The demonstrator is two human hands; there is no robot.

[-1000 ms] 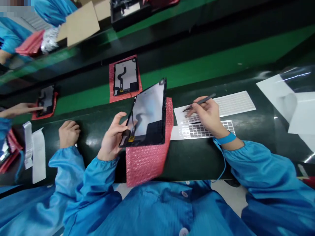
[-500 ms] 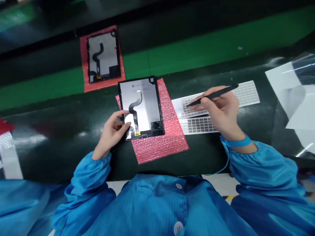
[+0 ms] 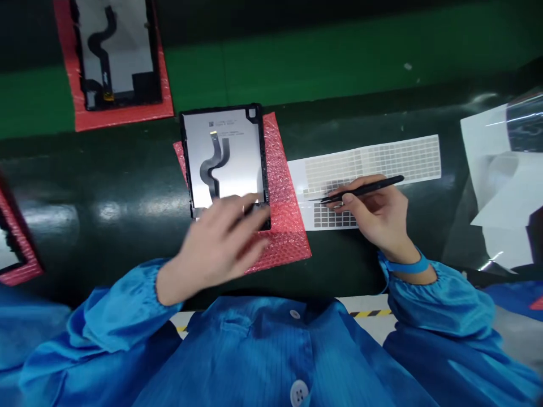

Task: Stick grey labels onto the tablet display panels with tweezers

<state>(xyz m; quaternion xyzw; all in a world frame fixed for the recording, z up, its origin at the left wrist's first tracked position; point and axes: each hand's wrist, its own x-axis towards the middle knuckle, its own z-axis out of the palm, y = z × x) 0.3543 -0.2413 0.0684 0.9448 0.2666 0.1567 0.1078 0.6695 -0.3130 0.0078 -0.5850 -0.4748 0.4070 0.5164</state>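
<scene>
Fingers (image 3: 354,198) of the right hand (image 3: 382,223) pinch black tweezers (image 3: 369,188), their tips pointing left just above a white label sheet (image 3: 373,161) with a pale grid of small squares. A second strip with dark squares (image 3: 333,216) lies directly below it. A blue wrist strap (image 3: 407,267) circles the right wrist.

The left hand (image 3: 216,240) is blurred, its fingers (image 3: 250,229) loosely spread across the lower edge of a black-framed tablet screen (image 3: 224,152); whether they touch it cannot be told. The screen lies flat, with a dark ribbon cable on its silver back, on a pink bubble-wrap bag (image 3: 280,169) on the dark green desk (image 3: 106,243).

Further up, another screen (image 3: 116,51) lies on a red bag (image 3: 123,120). Loose white sheets (image 3: 500,186) lie at the right, and both arms wear blue sleeves (image 3: 441,299).
</scene>
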